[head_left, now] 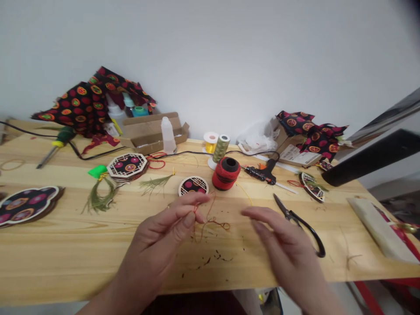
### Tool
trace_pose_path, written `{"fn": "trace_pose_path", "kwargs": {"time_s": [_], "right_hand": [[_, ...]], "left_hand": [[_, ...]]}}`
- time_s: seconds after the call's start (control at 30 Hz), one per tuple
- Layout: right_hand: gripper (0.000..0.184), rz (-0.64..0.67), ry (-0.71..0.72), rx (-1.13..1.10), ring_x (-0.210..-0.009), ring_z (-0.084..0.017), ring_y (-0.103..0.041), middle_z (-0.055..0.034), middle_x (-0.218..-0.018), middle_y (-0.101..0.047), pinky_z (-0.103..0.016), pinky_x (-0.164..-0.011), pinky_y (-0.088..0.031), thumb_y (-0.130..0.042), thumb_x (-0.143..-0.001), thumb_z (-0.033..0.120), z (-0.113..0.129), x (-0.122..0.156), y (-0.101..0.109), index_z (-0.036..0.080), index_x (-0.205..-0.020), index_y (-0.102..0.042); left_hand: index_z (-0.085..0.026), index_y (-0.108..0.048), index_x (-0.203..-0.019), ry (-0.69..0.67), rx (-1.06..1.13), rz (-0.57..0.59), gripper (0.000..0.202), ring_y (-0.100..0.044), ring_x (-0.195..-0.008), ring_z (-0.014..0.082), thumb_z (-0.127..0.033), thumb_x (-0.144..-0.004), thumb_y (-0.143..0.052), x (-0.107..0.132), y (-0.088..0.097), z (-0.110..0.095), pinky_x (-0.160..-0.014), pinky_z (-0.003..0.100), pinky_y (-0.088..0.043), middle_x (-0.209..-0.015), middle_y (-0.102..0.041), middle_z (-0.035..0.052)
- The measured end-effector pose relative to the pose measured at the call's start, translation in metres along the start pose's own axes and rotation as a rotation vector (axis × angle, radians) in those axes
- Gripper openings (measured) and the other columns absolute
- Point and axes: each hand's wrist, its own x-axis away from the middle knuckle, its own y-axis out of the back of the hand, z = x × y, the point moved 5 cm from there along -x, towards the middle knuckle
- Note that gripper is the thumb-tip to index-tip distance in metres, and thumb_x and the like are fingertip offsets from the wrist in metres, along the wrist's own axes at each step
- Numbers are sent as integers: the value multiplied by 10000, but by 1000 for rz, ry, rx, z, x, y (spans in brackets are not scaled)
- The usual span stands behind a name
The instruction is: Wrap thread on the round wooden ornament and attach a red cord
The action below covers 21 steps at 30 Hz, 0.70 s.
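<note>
My left hand (pixel 160 236) is closed in a pinch on a thin red cord (pixel 196 209) above the table. Loops of the cord hang below the fingertips, and a small knotted end (pixel 225 225) shows to their right. My right hand (pixel 282 245) is apart from the left, its thumb and index finger drawn close together and slightly blurred; anything between them is too fine to make out. Just behind the left fingertips lies a round lattice ornament (pixel 193 185) with patterned fabric. A spool of red and black cord (pixel 226 173) stands behind the gap between my hands.
Black-handled scissors (pixel 300 223) lie beside my right hand. Behind are a glue gun (pixel 262 173), a green thread spool (pixel 221 148), a white bottle (pixel 168 135) and a cardboard box (pixel 147 131). At left are an octagonal ornament (pixel 127 166), green tassel (pixel 101 194) and screwdriver (pixel 56 146).
</note>
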Motion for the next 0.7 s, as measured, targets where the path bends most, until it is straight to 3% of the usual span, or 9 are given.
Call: {"fn": "trace_pose_path", "kwargs": {"time_s": [0.1,0.2,0.3,0.4,0.47,0.53,0.6,0.7], "right_hand": [[417,142,94,-340,-1247,-182,-447,-52,-1355,-484,-373,-1057,-370,-433,-901,168,36,-9,-35,241,-1311,-449],[560,311,134,-527,-1313,-164,-360,-14,-1419,-407,-360,-1107,-294,-468,-869,109,57,-13,-57,278,-1386,-338],[573,325,63,-685,-1244,-162,-443,-7,-1358,-479,-338,-1061,-349,-539,-846,128,60,-16,-66,303,-1365,-371],[355,292,-76,-809,-929,-128,-597,10,-1020,-650,-252,-844,-477,-594,-834,190,51,-19,-73,277,-1177,-575],[120,280,-113,-793,-683,-90,-555,30,-738,-623,-193,-655,-462,-590,-838,216,45,-20,-74,215,-917,-680],[142,254,-128,-738,-569,-72,-472,37,-610,-558,-178,-551,-402,-580,-838,227,38,-20,-71,174,-753,-681],[156,249,-161,-682,-543,-72,-439,33,-582,-539,-184,-523,-371,-594,-821,234,28,-18,-66,156,-713,-674],[175,248,-228,-602,-560,-83,-449,20,-587,-540,-195,-532,-367,-604,-810,263,11,-14,-56,147,-700,-674]], "left_hand": [[-274,-725,-680,-47,19,-22,147,-332,-1328,252,-265,-790,-626,2,-4,-5,-1042,341,-311,-1397,-481,-40],[-280,-734,-679,-40,-10,-53,126,-199,-1387,256,-290,-770,-647,3,-2,-3,-1087,364,-248,-1435,-434,-42],[-271,-739,-709,12,-14,-38,122,-178,-1394,261,-294,-783,-644,4,3,3,-1098,367,-237,-1454,-408,-27],[-278,-742,-738,25,63,2,127,-193,-1391,248,-257,-800,-634,3,3,6,-1087,345,-272,-1482,-359,-60],[-277,-742,-736,10,153,32,145,-234,-1380,223,-217,-804,-628,2,1,5,-1091,323,-267,-1445,-423,-55],[-261,-736,-726,29,264,61,157,-362,-1322,206,-190,-807,-622,0,-1,5,-1080,317,-294,-1325,-567,-12],[-234,-721,-719,75,374,76,154,-514,-1199,208,-191,-817,-611,-2,-1,6,-1047,335,-359,-1151,-683,28],[-205,-692,-708,109,486,43,117,-645,-964,196,-203,-808,-630,-7,4,4,-983,356,-445,-857,-732,16]]}}
